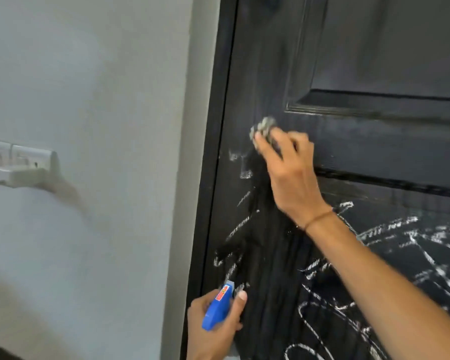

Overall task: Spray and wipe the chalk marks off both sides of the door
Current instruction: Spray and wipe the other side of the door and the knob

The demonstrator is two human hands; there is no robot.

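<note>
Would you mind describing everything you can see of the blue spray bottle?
Only the top of the spray bottle shows: a bright blue plastic trigger head with a red and yellow sticker on top and a pale nozzle tip. It tilts up and right, aimed at the black door. The left hand grips it, one fingertip beside the nozzle. Its body is hidden.

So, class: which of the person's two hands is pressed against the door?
The right hand, holding a crumpled cloth on the black door. The left hand holds a blue spray bottle, off the door.
</note>
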